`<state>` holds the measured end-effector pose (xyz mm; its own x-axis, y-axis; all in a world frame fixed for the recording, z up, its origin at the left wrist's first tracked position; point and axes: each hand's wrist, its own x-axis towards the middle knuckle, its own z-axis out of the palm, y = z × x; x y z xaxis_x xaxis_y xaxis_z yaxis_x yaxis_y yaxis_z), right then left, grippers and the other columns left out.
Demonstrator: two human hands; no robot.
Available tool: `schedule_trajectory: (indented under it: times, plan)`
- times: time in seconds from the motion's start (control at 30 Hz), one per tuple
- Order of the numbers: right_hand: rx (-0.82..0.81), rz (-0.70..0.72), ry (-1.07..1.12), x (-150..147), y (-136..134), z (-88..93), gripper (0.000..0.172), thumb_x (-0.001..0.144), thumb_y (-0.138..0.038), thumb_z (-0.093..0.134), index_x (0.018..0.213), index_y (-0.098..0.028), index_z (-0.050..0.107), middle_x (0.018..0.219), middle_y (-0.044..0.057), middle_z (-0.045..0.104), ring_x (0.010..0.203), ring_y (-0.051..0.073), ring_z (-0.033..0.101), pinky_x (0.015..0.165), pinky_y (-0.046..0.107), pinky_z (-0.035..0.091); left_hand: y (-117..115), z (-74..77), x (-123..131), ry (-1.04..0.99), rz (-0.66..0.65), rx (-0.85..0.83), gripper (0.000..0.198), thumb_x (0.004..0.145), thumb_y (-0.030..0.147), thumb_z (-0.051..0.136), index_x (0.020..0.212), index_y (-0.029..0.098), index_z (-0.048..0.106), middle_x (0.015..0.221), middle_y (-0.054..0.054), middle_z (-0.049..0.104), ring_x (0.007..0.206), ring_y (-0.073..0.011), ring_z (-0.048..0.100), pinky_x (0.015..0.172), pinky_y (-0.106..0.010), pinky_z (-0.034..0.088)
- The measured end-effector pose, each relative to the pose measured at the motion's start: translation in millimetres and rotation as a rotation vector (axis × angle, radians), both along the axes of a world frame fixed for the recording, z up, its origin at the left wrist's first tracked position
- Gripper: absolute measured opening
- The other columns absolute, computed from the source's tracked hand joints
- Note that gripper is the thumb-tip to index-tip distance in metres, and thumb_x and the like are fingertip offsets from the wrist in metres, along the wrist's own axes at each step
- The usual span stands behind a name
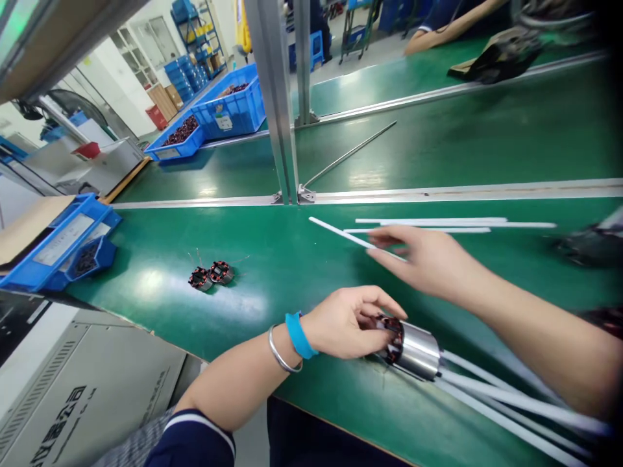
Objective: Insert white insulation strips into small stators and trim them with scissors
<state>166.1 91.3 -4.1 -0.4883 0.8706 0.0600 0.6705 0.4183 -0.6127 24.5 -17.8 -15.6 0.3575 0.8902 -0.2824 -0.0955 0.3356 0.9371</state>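
At the front of the green bench, my left hand [348, 323] has its thumb and fingers around the copper-wound end of a motor stator [422, 351] with a bare metal outside, lying on its side. Several long white rods [506, 392] stick out of its right end. My right hand [428, 258], slightly blurred, pinches one thin white rod [335, 231], which points up to the left. Behind that hand, more white rods [452, 222] lie on the bench. Two small wound stators [221, 273] with thin wire ends sit to the left, side by side.
Blue bins [228, 107] full of small parts stand at the back left. Another blue bin [90, 256] is at the left edge. A metal post [280, 97] rises from a rail [457, 192] behind the rods. Across the bench, a co-worker's arm [452, 26] rests.
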Motion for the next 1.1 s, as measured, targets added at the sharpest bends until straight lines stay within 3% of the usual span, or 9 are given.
schedule_trajectory:
  times: [0.1,0.27,0.37,0.5,0.67,0.77,0.87,1.0,1.1]
  plan:
    - [0.125,0.041,-0.114,-46.1,23.0,-0.9,0.040,0.089,-0.030,0.059,0.126,-0.016,0.054,0.128,0.012,0.057,0.118,0.026,0.053,0.100,0.050,0.044,1.9,0.8,-1.4,-0.055,-0.007,-0.032,0.029,0.051,-0.003,0.058,0.076,0.011,0.063,0.068,0.000,0.065,0.060,-0.0077,0.060,0.057,-0.017,0.047]
    - [0.184,0.109,-0.217,-75.5,24.0,-9.2,0.027,0.091,-0.034,0.059,0.108,-0.014,0.061,0.112,0.007,0.062,0.105,0.021,0.059,0.092,0.046,0.048,6.6,4.2,-8.8,-0.186,0.030,-0.076,0.025,0.051,0.006,0.075,0.073,0.009,0.064,0.068,-0.002,0.067,0.060,-0.0089,0.062,0.057,-0.018,0.051]
    - [0.158,0.078,-0.147,-54.3,5.6,-6.3,0.019,0.089,-0.027,0.059,0.102,-0.012,0.062,0.105,0.008,0.064,0.096,0.019,0.061,0.086,0.041,0.050,8.4,7.3,-12.5,-0.232,0.016,-0.125,0.041,0.049,0.016,0.084,0.084,0.010,0.066,0.075,-0.005,0.070,0.060,-0.0151,0.066,0.050,-0.024,0.055]
    - [0.032,0.034,0.061,11.1,-22.1,11.9,0.014,0.079,-0.016,0.054,0.089,-0.015,0.064,0.090,0.007,0.067,0.082,0.015,0.063,0.077,0.028,0.051,10.9,4.7,-13.2,-0.261,0.049,-0.158,0.045,0.050,0.024,0.087,0.086,0.010,0.065,0.072,-0.008,0.071,0.056,-0.0179,0.067,0.042,-0.024,0.054]
    - [-0.389,0.116,0.357,82.7,-49.4,28.0,0.032,0.076,-0.050,0.057,0.071,-0.019,0.064,0.063,0.003,0.060,0.055,0.014,0.054,0.049,0.025,0.042,13.0,-3.9,-9.8,-0.267,0.052,-0.166,0.043,0.055,0.024,0.084,0.091,0.010,0.067,0.074,-0.011,0.073,0.058,-0.0196,0.069,0.039,-0.020,0.052]
    - [-0.503,0.168,0.405,84.4,-59.4,26.7,0.033,0.074,-0.051,0.061,0.066,-0.019,0.065,0.055,0.001,0.054,0.051,0.012,0.044,0.047,0.025,0.034,12.6,-7.4,-8.1,-0.237,0.081,-0.177,0.042,0.055,0.016,0.080,0.095,0.011,0.068,0.075,-0.009,0.073,0.059,-0.0195,0.069,0.042,-0.022,0.055]
    - [-0.520,0.122,0.442,66.9,-65.0,20.1,0.028,0.071,-0.046,0.062,0.066,-0.018,0.065,0.057,0.001,0.056,0.051,0.011,0.043,0.047,0.024,0.033,12.4,-7.6,-8.7,-0.270,0.060,-0.209,0.038,0.059,0.016,0.073,0.097,0.010,0.070,0.077,-0.009,0.073,0.057,-0.0204,0.069,0.046,-0.026,0.056]
    - [-0.436,-0.006,0.539,49.5,-67.2,6.1,0.023,0.067,-0.040,0.062,0.060,-0.018,0.057,0.054,-0.001,0.055,0.049,0.010,0.042,0.047,0.023,0.034,11.8,-3.7,-9.5,-0.334,-0.048,-0.257,0.051,0.059,0.020,0.070,0.110,0.010,0.067,0.082,-0.012,0.074,0.066,-0.0266,0.072,0.052,-0.027,0.057]
    - [-0.398,-0.030,0.548,47.8,-67.5,-1.3,0.024,0.064,-0.040,0.063,0.057,-0.019,0.055,0.050,-0.002,0.051,0.046,0.008,0.038,0.044,0.022,0.031,8.7,-1.3,-5.9,-0.209,-0.017,-0.203,0.057,0.062,0.021,0.075,0.116,0.011,0.063,0.083,-0.011,0.073,0.068,-0.0239,0.073,0.056,-0.024,0.057]
